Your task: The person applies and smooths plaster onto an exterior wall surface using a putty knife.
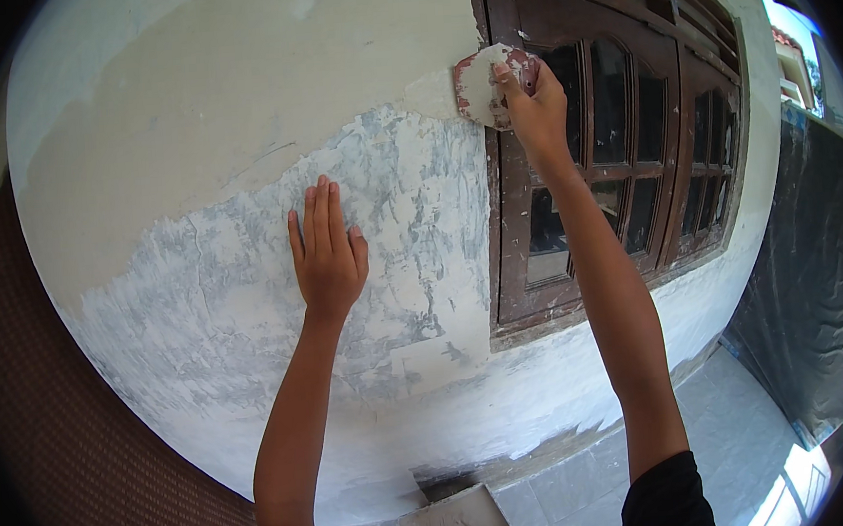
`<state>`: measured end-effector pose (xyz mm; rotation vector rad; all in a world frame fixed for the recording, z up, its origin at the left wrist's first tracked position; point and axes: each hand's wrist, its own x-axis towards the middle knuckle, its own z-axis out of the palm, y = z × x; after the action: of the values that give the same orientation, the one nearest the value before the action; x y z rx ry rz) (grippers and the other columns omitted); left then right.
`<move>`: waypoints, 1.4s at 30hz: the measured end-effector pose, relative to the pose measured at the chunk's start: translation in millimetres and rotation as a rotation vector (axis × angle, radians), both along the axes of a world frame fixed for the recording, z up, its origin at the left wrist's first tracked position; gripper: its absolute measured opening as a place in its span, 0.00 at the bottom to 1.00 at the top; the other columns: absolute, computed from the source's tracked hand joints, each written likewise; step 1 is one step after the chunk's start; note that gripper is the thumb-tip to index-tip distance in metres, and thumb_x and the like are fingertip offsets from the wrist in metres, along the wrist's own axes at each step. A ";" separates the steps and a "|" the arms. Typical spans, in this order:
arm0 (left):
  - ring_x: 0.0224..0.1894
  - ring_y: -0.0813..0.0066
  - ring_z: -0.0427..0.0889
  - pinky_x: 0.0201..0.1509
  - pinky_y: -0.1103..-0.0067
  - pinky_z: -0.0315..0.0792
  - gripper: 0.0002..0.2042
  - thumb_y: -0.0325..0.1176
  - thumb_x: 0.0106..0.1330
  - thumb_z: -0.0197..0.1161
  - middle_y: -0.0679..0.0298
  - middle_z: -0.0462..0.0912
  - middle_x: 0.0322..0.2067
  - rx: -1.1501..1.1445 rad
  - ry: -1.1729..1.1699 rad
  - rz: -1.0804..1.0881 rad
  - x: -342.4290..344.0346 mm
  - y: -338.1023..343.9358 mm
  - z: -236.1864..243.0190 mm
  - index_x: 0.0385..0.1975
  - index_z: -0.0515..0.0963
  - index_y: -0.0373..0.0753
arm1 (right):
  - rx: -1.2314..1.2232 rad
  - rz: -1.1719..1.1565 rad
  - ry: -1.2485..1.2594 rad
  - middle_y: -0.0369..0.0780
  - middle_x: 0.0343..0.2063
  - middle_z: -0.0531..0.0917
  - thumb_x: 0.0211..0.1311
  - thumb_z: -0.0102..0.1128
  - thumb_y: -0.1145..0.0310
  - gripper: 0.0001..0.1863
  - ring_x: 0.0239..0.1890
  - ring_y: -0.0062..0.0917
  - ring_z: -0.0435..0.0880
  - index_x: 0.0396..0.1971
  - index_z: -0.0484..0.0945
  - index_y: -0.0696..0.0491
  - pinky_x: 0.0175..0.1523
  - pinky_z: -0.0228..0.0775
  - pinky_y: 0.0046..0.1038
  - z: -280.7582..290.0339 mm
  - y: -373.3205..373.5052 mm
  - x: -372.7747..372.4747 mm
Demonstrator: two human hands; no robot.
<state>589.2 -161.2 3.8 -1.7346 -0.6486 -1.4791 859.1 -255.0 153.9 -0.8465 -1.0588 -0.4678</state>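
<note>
My left hand [325, 245] rests on the patchy white-and-grey plastered wall [421, 253], fingers pointing up and lying flat, holding nothing. Higher up to the right, my right hand [538, 108] grips a flat reddish scraper [474, 88] smeared with pale plaster. The scraper is at the edge where the wall meets the brown wooden window frame [497, 219]; whether its face touches the wall is hard to tell. Smooth beige wall [186, 104] spreads above the rough patch.
A shuttered glass-paned window [656, 124] fills the right. Below are a grey tiled floor [573, 477] and a shallow tray of pale paste [456, 522]. Dark plastic sheeting [805, 295] hangs at far right; a brown woven surface [80, 414] lines the left.
</note>
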 end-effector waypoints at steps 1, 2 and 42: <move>0.73 0.58 0.60 0.76 0.57 0.50 0.27 0.30 0.69 0.49 0.55 0.63 0.70 -0.004 0.000 0.000 -1.2 0.3 -0.1 0.69 0.61 0.33 | -0.033 -0.134 -0.078 0.43 0.35 0.87 0.64 0.64 0.64 0.14 0.38 0.27 0.87 0.42 0.80 0.59 0.45 0.77 0.30 0.2 0.6 -3.9; 0.73 0.58 0.60 0.76 0.57 0.50 0.27 0.30 0.69 0.49 0.55 0.63 0.70 -0.005 0.000 0.000 -2.8 -1.0 -0.9 0.69 0.61 0.33 | -0.063 -0.079 -0.006 0.43 0.35 0.87 0.64 0.64 0.65 0.14 0.39 0.27 0.87 0.42 0.80 0.59 0.46 0.76 0.30 0.5 2.1 -2.6; 0.73 0.58 0.60 0.76 0.57 0.50 0.27 0.30 0.69 0.49 0.55 0.63 0.70 -0.006 -0.001 -0.011 0.6 -1.9 -0.3 0.69 0.61 0.33 | -0.018 0.056 0.119 0.46 0.35 0.86 0.64 0.65 0.61 0.18 0.40 0.27 0.86 0.43 0.79 0.62 0.47 0.75 0.31 -0.9 -13.4 1.0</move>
<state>589.8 -163.2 3.5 -1.7443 -0.6460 -1.4872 860.1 -268.4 153.1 -0.8480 -0.9753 -0.3568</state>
